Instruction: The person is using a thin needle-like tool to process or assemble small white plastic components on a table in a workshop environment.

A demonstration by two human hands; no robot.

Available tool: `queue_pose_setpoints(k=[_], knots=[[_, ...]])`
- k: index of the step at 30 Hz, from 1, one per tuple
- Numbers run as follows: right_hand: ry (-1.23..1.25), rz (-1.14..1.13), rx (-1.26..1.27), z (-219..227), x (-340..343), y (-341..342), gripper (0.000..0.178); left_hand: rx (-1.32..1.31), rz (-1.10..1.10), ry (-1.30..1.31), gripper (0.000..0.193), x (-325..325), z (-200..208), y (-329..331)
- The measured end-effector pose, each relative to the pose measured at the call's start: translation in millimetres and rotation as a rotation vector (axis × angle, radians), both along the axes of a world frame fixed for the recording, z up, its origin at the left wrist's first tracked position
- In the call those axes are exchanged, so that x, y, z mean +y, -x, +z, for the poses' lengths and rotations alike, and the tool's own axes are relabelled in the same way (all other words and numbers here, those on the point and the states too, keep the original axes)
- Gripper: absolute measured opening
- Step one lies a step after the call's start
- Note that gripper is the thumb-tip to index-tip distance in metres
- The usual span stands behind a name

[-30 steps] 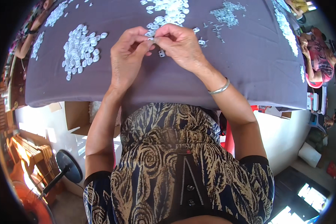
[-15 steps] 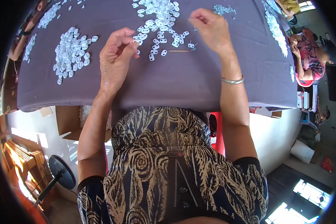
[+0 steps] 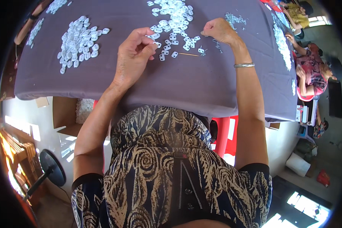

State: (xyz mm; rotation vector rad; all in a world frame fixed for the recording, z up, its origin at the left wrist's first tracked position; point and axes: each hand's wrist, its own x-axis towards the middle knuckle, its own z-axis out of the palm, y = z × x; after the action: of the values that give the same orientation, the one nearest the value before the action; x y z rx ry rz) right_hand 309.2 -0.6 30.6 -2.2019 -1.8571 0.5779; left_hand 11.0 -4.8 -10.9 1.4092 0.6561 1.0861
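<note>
My left hand (image 3: 135,57) is above the table with thumb and fingers pinched on a small white plastic piece (image 3: 156,45), partly hidden by the fingertips. To the right, my right hand (image 3: 221,31) has its fingers curled and thumb against them. Whatever lies in that pinch is too small to make out. Several thin grey metal pins (image 3: 217,45) are scattered by its wrist. Between the hands lie loose white two-holed pieces (image 3: 174,37) and a thin wooden stick (image 3: 188,54).
A dark cloth covers the table (image 3: 171,83). A pile of white oval pieces (image 3: 78,43) sits on the left, another heap (image 3: 174,13) at the far middle. More metal pins (image 3: 235,19) lie at the far right. Other people (image 3: 315,72) sit along the right side.
My left hand, still pinching the white piece, has shifted right. My right hand has come slightly nearer and its fingers have curled in; the pins by its wrist now show. The view has shifted a little.
</note>
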Motion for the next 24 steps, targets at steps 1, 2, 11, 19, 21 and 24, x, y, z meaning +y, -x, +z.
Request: queue_pose_setpoints(k=[1, 2, 11, 19, 21, 24], knots=[[-0.014, 0.018, 0.014, 0.0, -0.1, -0.2, 0.022, 0.001, -0.011, -0.016, 0.025, 0.3, -1.2, -0.3], [-0.028, 0.036, 0.028, -0.7, 1.3, 0.5, 0.021, 0.003, -0.022, -0.031, 0.025, 0.0, -1.7, -0.5], [-0.312, -0.070, 1.021, -1.2, -27.0, 121.9, 0.008, -0.021, 0.001, 0.028, 0.025, -1.2, -2.4, -2.1], [-0.338, -0.129, 1.198, -22.2, -25.5, 140.8, 0.010, -0.030, 0.005, 0.018, 0.024, 2.6, -10.7, -3.6], [-0.341, -0.117, 1.213, -26.9, -25.3, 138.8, 0.010, -0.035, 0.005, 0.023, 0.024, 2.9, -12.5, -4.3], [-0.348, -0.108, 1.205, -30.2, -25.6, 137.9, 0.010, -0.036, 0.008, 0.032, 0.024, 3.0, -13.1, -5.0]])
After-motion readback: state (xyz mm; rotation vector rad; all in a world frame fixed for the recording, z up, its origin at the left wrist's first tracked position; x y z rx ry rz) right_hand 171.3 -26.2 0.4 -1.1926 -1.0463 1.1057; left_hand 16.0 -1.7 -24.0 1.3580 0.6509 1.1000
